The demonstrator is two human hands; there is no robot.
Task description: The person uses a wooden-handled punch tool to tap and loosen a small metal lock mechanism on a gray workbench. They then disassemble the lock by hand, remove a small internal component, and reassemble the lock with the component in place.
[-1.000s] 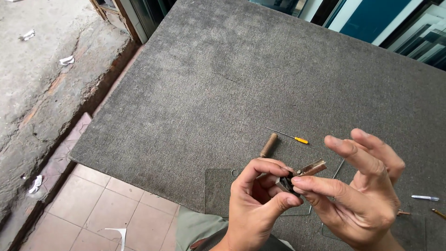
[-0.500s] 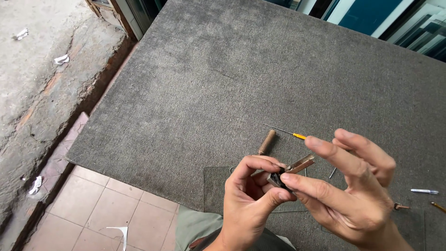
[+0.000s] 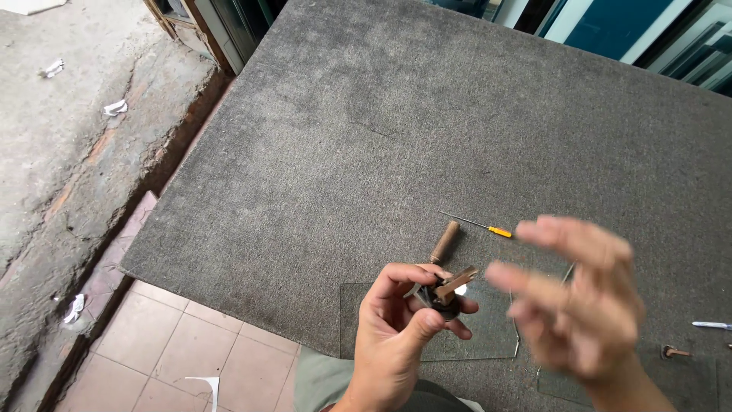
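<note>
My left hand (image 3: 400, 328) holds a small dark round metal part (image 3: 444, 294) with a brown strip sticking out of it, pinched between thumb and fingers above the near edge of the grey carpeted table (image 3: 427, 130). My right hand (image 3: 583, 301) is blurred, fingers spread, to the right of the part and not touching it. A brown wooden-handled tool (image 3: 444, 241) lies on the carpet just beyond my left hand. A thin screwdriver with a yellow handle (image 3: 488, 227) lies past it.
Clear glass sheets (image 3: 488, 336) lie flat on the carpet under my hands. A white pen (image 3: 713, 325) and a small brown knob (image 3: 671, 352) lie at the right. Left of the table are tiled floor (image 3: 164, 355) and cracked concrete (image 3: 61, 145) with glass shards.
My right hand has let go of the part and pulled away to the right, fingers spread. The left hand keeps hold of the part.
</note>
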